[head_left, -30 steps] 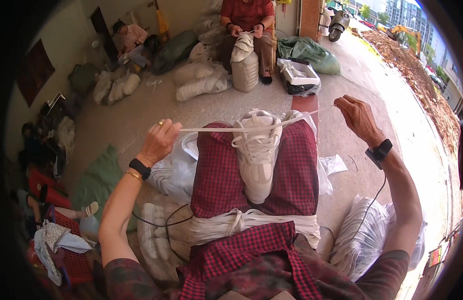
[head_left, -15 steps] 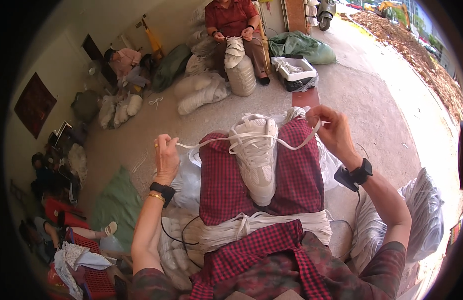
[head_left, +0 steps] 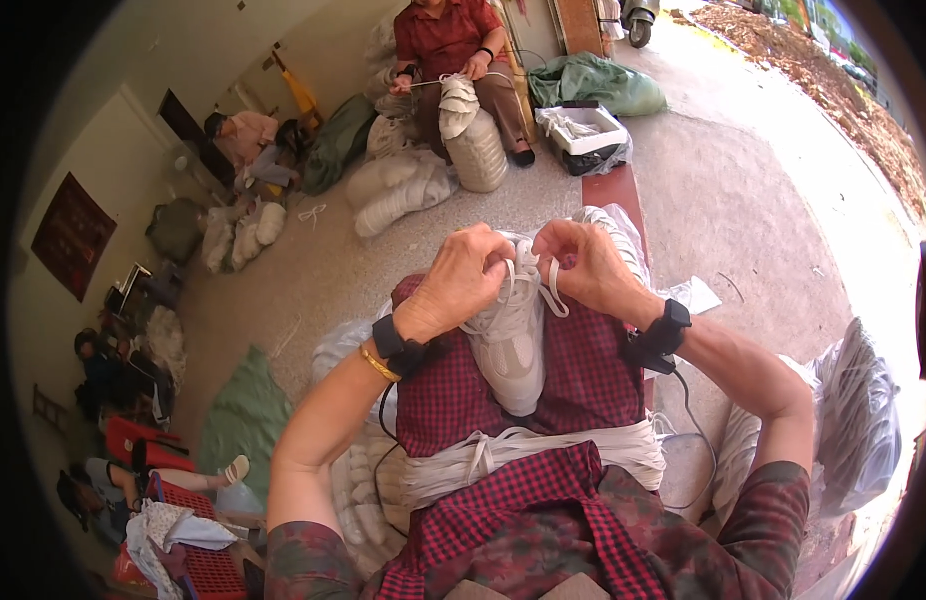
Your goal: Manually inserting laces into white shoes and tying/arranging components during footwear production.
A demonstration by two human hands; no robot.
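Observation:
A white sneaker rests between my thighs on a red-and-black checked apron, its toe pointing toward me. Both hands meet over the shoe's tongue end and hide much of it. My left hand pinches a white shoelace near the upper eyelets. My right hand pinches the lace on the other side, and a loop of it hangs below those fingers. A bundle of white laces lies across my lap.
Plastic-wrapped stacks of pale shoe parts stand at my right. A co-worker sits ahead, lacing over a tall stack. A white box is on the floor beside them. A red basket holds cloth at the lower left.
My hands, spread wide with the lace stretched between them, have come together over the top of the sneaker. The co-worker's hands ahead have also shifted.

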